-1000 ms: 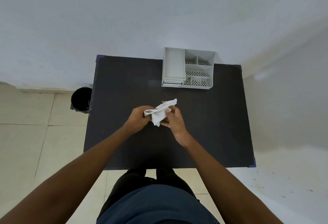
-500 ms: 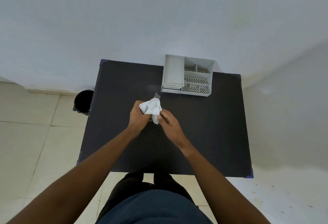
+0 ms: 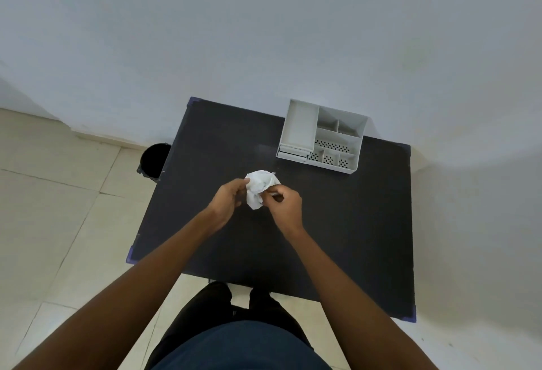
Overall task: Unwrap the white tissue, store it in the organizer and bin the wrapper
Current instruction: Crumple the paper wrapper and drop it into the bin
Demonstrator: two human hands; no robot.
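Note:
A crumpled white tissue [image 3: 259, 187] is held just above the middle of the black table [image 3: 352, 223], between both hands. My left hand [image 3: 227, 198] pinches its left side. My right hand [image 3: 286, 204] grips its lower right edge, with a thin clear strip of wrapper showing at the fingertips; I cannot tell how much wrapper still covers the tissue. The white organizer [image 3: 322, 135], with one long tray and several small compartments, stands at the table's far edge, to the right of the hands. The black bin [image 3: 154, 161] sits on the floor by the table's far left corner.
A pale wall runs behind the table and along its right side. Cream floor tiles [image 3: 58, 223] lie to the left. My legs stand against the table's near edge.
The tissue has been bunched from a spread sheet into a tighter ball between the hands. The camera view has shifted, so the table sits further right in the frame.

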